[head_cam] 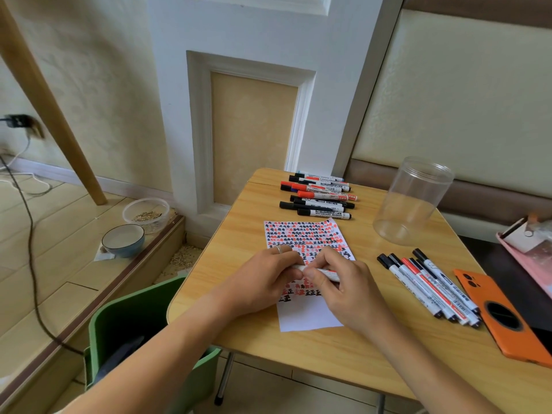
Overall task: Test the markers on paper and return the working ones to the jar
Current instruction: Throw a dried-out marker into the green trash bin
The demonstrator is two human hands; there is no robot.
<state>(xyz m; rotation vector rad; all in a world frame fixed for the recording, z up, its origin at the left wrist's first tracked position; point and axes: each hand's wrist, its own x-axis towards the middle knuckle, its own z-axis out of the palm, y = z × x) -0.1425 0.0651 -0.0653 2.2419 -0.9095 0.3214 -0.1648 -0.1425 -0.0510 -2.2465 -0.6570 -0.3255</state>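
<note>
Lying flat on the wood-grain table [328, 348]: a white paper [307, 318] crowded with red and black scribbles. Meeting over the paper's middle, left hand [268, 279] and right hand [343, 285], fingers curling round and pinching a slim white marker [325, 273] held level. Standing upright right of the paper, a clear cylindrical plastic jar [412, 201]. Resting beyond the paper, a row of thick markers [319, 195]; right of it, thin markers [430, 285].

White marker [324, 274] over scribbled paper [310, 318], clear jar [412, 201] upright
</note>
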